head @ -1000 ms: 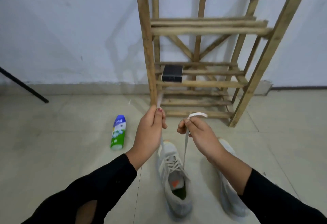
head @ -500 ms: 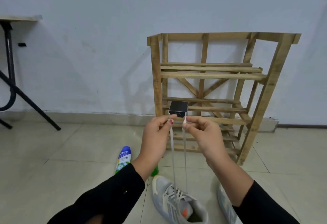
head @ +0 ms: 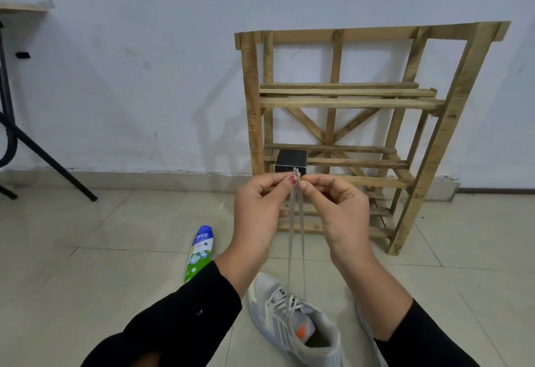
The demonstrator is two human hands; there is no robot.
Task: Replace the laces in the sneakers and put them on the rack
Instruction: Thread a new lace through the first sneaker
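Observation:
A grey sneaker (head: pixel 295 323) with white stripes and an orange insole patch sits on the floor tiles at the bottom centre. Its pale lace (head: pixel 293 236) runs up taut in two strands from the eyelets. My left hand (head: pixel 257 207) and my right hand (head: pixel 338 207) pinch the two lace ends together at chest height, fingertips touching. A second sneaker (head: pixel 366 334) shows only as a sliver behind my right forearm. The wooden slatted rack (head: pixel 347 100) stands against the wall just beyond my hands.
A small black box (head: pixel 291 159) rests on the rack's middle shelf. A blue, white and green spray bottle (head: pixel 199 251) lies on the floor left of the sneaker. Black table legs (head: pixel 43 158) stand at far left under a wooden tabletop.
My hands rose and came together, pulling both lace ends up side by side. The camera tilted up, so the whole rack and the table at left came into view.

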